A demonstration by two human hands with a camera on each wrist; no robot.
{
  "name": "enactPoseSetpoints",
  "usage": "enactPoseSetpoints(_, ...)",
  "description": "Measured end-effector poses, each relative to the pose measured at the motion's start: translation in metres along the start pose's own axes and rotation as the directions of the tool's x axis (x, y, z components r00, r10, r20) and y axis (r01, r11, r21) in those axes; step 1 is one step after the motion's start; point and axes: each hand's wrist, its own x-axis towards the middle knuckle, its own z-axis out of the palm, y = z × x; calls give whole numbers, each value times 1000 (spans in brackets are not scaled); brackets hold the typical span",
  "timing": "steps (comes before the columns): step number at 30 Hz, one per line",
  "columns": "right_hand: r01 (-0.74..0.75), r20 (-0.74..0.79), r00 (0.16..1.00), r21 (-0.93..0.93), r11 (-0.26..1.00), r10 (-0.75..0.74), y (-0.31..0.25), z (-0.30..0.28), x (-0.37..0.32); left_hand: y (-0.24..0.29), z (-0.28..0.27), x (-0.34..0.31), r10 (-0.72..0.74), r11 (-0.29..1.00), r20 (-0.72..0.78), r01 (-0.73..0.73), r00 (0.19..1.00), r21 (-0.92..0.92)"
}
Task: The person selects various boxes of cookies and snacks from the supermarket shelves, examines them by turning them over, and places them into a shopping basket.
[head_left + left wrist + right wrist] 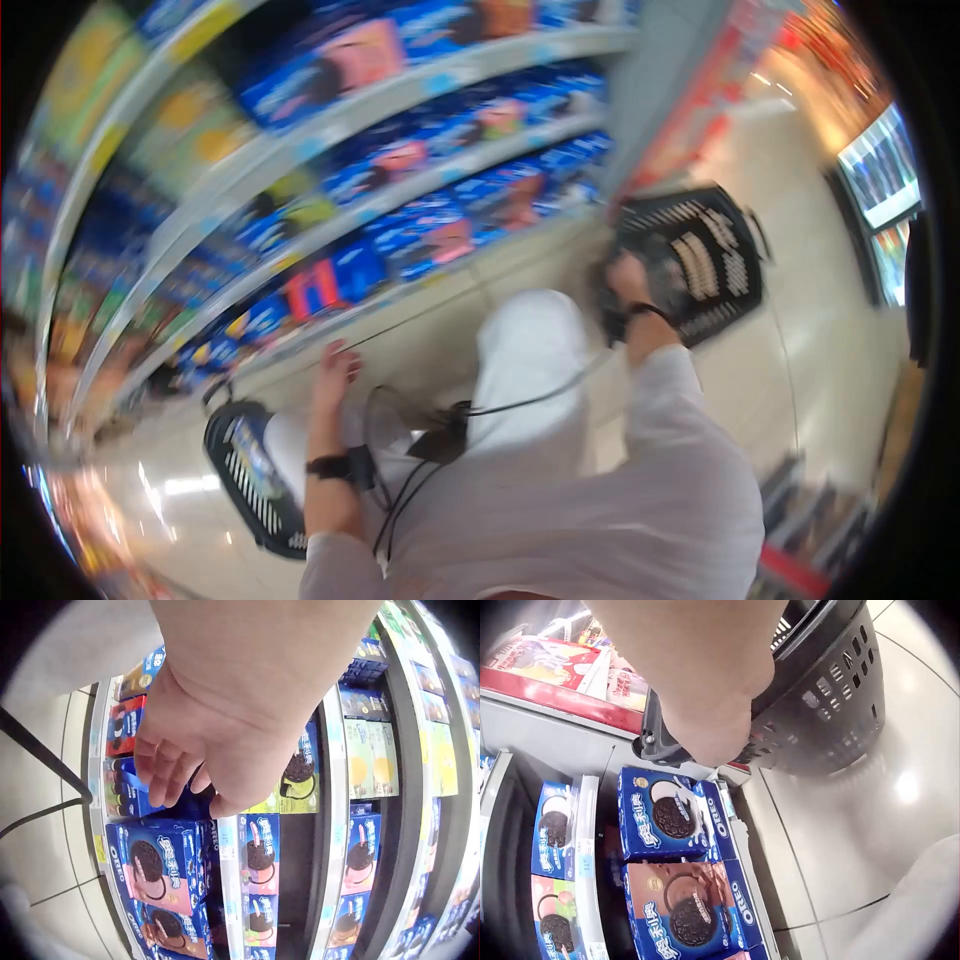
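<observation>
My right hand (628, 278) grips a black plastic shopping basket (817, 742) at its near side, beside the end of the shelf. In the right wrist view the fingers are hidden behind the hand, which overlaps the basket's rim and handle. Loosely bent fingers and nothing held show on my left hand (202, 742), which hangs in front of the lower shelves. Below it in the left wrist view stand blue Oreo cookie boxes (161, 862). More Oreo boxes (664, 814) sit near the right hand on the bottom shelf.
A second black basket (240, 490) with a blue package inside is beside the left leg. Shelving (300, 150) full of boxes runs along the front. A black cable (530, 400) crosses the legs. Tiled floor (800, 350) extends to the right, toward a lit display (880, 170).
</observation>
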Motion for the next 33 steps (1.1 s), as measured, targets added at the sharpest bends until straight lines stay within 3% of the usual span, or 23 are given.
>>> enactPoseSetpoints(1, -54, -21, 998, 213, 975, 60, -31, -61, -15, -4, 0, -2, 20, 999, -24, -21, 1000, -29)
enactPoseSetpoints(2, -165, 132, 982, 274, 948, 133, -47, -89, -15, -8, -4, -1, 28, 999, -1, -28, 1000, -16)
enactPoseSetpoints(3, -100, 51, 995, 379, 920, 87, -36, -71, -9, -11, -6, 0, 18, 999, 1, -18, 1000, -43)
enactPoseSetpoints(5, 161, -93, 987, 411, 897, -135, -8, -30, 5, -2, -4, -7, 46, 999, -32, -47, 998, -12)
enactPoseSetpoints(6, -44, 120, 993, 414, 909, -7, -26, -66, 2, 3, -4, -11, 23, 999, -52, -21, 998, 25)
enactPoseSetpoints(8, 11, 86, 995, 340, 940, -43, -14, -66, 13, 5, -5, -18, 11, 1000, -97, -8, 995, 29)
enactPoseSetpoints(10, -57, 157, 988, 371, 927, -2, -27, -87, 19, 2, -1, -14, 5, 998, -87, 0, 996, 68)
enactPoseSetpoints(12, 37, 132, 988, 328, 944, -84, 7, -35, 50, 6, -2, -18, 25, 999, -123, -21, 992, 31)
enactPoseSetpoints(14, -17, 66, 998, 332, 943, -5, -2, -44, 47, 5, -3, -19, 19, 997, -133, -10, 991, 71)
enactPoseSetpoints(16, -89, 197, 980, 274, 958, 35, -20, -67, 40, 5, -5, -20, 37, 998, -135, -29, 990, 63)
enactPoseSetpoints(17, -73, 180, 983, 271, 960, 23, -26, -78, 39, 5, -8, -21, 40, 996, -125, -30, 991, 80)
enactPoseSetpoints(19, -308, 440, 888, 353, 883, 134, -39, -108, 34, 7, -11, -25, 59, 996, -139, -49, 988, 73)
enactPoseSetpoints(20, -298, 424, 896, 350, 888, 133, -45, -116, 34, 7, -12, -25, 68, 995, -145, -57, 987, 78)
enactPoseSetpoints(22, -180, 182, 971, 147, 973, 152, -53, -134, 32, 5, -15, -24, 114, 993, -153, -109, 982, 39)
enactPoseSetpoints(23, -142, 136, 983, 150, 978, 122, -68, -158, 26, 6, -17, -25, 149, 989, -164, -149, 975, 17)
enactPoseSetpoints(24, -141, 115, 985, 140, 980, 125, -68, -164, 34, 7, -19, -26, 161, 987, -157, -163, 974, 1)
enactPoseSetpoints(26, 120, 113, 984, 151, 981, -137, -76, -182, 48, 8, -22, -29, 191, 979, -186, -200, 964, -29)
enactPoseSetpoints(28, 171, 121, 974, 154, 973, -191, -102, -214, 52, 7, -27, -27, 227, 970, -171, -239, 959, -48)
enactPoseSetpoints(30, 301, 178, 936, 43, 953, -304, -136, -242, 57, 8, -31, -26, 266, 958, -159, -279, 951, -68)
enactPoseSetpoints(33, 398, 79, 910, 113, 910, -408, -229, -315, 23, 14, -37, -30, 337, 931, -199, -357, 920, -73)
